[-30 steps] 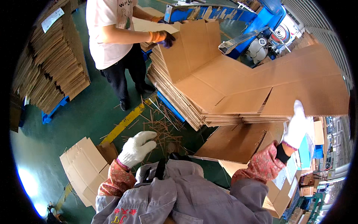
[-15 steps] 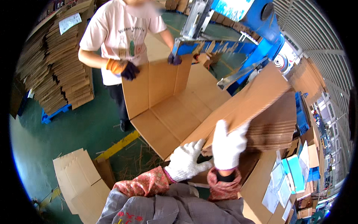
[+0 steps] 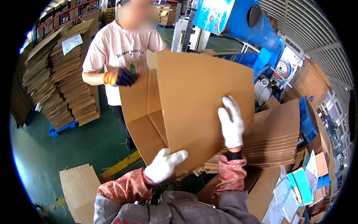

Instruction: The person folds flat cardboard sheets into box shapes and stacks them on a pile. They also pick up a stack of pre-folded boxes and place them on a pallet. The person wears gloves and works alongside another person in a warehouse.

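Left hand (image 3: 164,166) low, thumb pointing rightward; right hand (image 3: 231,125) higher, fingers extended upward

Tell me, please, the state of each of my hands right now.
Left hand: at the cardboard's lower end; whether it grips cannot be told.
Right hand: open, against the cardboard's face.

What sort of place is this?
It looks like a cardboard box factory or packing workshop: there's a tall stack of flat cardboard on the left, a big blue machine behind, and a large folded cardboard sheet being handled in front.
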Demonstrator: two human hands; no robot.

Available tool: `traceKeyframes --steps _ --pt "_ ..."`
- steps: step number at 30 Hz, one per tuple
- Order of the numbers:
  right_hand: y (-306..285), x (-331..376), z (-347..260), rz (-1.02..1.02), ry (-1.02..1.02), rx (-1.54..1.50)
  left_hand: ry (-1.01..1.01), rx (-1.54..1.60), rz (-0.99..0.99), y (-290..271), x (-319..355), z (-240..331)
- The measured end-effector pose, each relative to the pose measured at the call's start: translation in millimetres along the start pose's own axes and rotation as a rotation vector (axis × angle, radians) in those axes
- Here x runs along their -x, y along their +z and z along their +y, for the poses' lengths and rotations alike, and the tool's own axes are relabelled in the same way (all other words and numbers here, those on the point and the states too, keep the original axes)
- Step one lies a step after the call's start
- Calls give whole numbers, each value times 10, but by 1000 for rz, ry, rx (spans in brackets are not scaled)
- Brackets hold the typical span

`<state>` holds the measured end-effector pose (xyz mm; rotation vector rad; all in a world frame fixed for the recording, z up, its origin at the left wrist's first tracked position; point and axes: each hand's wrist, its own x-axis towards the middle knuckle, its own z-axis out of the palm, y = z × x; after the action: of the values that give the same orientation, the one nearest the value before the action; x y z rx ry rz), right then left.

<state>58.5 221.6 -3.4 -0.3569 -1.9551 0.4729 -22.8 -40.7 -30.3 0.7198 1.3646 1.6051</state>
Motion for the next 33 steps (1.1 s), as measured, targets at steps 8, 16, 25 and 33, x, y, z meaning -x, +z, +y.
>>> traceKeyframes --steps 8,16,25,33 --pt "-479 -653 85 -380 -141 238 -125 782 -34 484 123 154" --pt "-42 -813 216 -327 -149 197 43 797 -8 261 -152 267" --pt "381 -1194 147 -394 -182 223 475 330 208 -223 -228 -60" --pt "398 -2130 712 -1062 -429 -71 183 473 702 -710 217 -584"
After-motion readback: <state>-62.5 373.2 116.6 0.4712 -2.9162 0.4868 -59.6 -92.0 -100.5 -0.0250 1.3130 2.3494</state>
